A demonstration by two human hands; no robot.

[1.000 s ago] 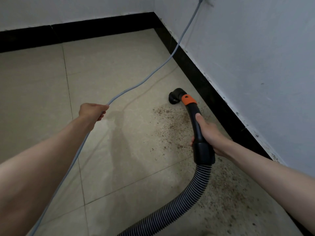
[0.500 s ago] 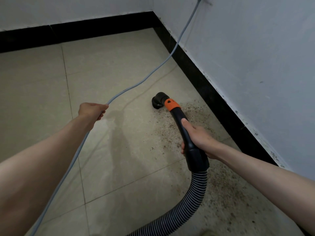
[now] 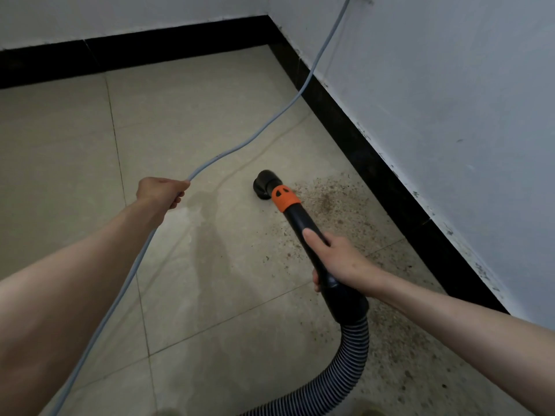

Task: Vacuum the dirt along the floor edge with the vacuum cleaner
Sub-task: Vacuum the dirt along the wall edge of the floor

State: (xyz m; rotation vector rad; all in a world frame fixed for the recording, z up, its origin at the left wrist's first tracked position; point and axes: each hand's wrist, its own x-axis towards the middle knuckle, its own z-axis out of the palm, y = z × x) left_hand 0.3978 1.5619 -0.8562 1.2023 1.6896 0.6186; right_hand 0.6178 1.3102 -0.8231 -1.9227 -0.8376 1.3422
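Observation:
My right hand [image 3: 339, 258] grips the black handle of the vacuum wand [image 3: 300, 219], thumb laid along its top. An orange collar [image 3: 285, 199] joins the wand to a black round nozzle [image 3: 263, 184] that sits on the beige tiled floor. Brown dirt [image 3: 339, 211] is scattered to the right of the nozzle, between it and the black skirting [image 3: 375, 163], and continues toward the lower right. A ribbed grey hose [image 3: 345, 367] curves down from the handle. My left hand [image 3: 160, 192] holds the grey power cord [image 3: 270, 121] raised off the floor.
The cord runs up to the white right-hand wall [image 3: 450, 85] near the top edge. A second white wall with black skirting [image 3: 135, 55] closes the far side, forming a corner. Beige tiles [image 3: 75, 145] stretch to the left.
The nozzle has swept left, away from the skirting and out of the dirt patch, with my right hand following. My left hand stays in place holding the cord.

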